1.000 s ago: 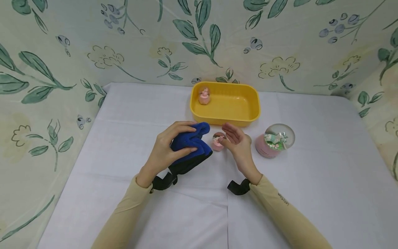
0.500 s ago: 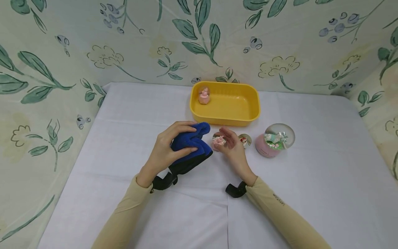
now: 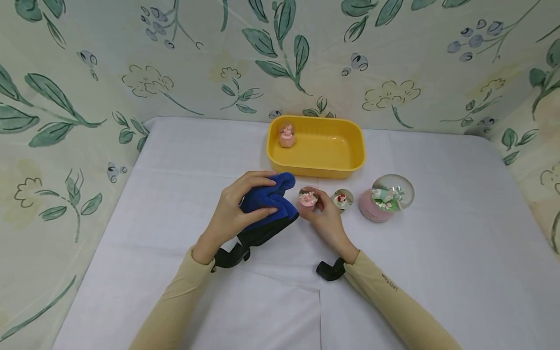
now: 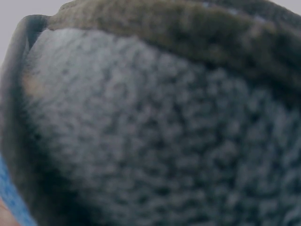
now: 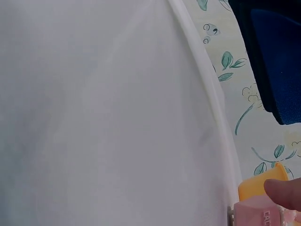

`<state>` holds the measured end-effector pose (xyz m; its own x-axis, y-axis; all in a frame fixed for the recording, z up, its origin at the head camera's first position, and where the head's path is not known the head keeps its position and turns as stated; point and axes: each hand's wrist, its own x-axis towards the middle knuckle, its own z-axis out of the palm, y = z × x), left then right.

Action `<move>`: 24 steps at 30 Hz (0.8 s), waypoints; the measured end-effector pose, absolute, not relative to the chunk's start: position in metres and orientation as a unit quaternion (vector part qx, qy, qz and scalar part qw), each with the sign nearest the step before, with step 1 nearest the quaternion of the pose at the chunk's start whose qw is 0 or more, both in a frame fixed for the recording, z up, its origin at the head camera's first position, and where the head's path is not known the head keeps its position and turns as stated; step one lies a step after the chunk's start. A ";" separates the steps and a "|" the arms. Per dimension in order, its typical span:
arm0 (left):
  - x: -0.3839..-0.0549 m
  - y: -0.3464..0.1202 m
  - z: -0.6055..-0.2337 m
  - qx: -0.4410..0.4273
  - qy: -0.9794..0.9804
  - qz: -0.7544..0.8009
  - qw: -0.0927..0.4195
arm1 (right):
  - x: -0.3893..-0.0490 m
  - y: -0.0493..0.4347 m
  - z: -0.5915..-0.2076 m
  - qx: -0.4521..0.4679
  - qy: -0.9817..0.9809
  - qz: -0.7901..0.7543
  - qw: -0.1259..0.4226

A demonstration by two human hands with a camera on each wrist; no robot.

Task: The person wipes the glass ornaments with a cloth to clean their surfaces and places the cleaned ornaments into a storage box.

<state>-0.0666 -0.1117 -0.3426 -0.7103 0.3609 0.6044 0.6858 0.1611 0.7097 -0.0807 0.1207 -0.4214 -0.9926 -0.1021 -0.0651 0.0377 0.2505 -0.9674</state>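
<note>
- Clearly, the folded towel (image 3: 264, 199) is of soft cloth, blue with a dark border; from the left wrist, its surface looks fuzzy and pebbled.
- The small pink snow globe (image 3: 307, 199) has a clear round dome, and it is situated just before the near wall of the yellow tray (image 3: 328, 148), smooth with rounded corners.
- The left hand (image 3: 238, 204) is clamped on the towel, with cloth between thumb and fingers.
- The right hand (image 3: 325, 218) pinches the small pink snow globe and hides a part of it.
- Just beside this hand is the red-detailed snow globe (image 3: 342, 199); toward the right edge of the table (image 3: 446, 233), the large snow globe (image 3: 377, 210).
- A pink figurine globe (image 3: 287, 138) occupies the tray's left end.
</note>
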 end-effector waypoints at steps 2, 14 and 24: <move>-0.067 -0.112 -0.343 -0.350 -0.747 -0.546 0.149 | -0.081 0.120 -0.422 -0.022 0.799 -0.599 0.053; -0.067 -0.112 -0.345 -0.341 -0.750 -0.548 0.145 | -0.081 0.122 -0.415 -0.019 0.799 -0.599 0.045; -0.069 -0.113 -0.345 -0.325 -0.755 -0.548 0.152 | -0.071 0.129 -0.367 -0.094 0.745 -0.661 -0.002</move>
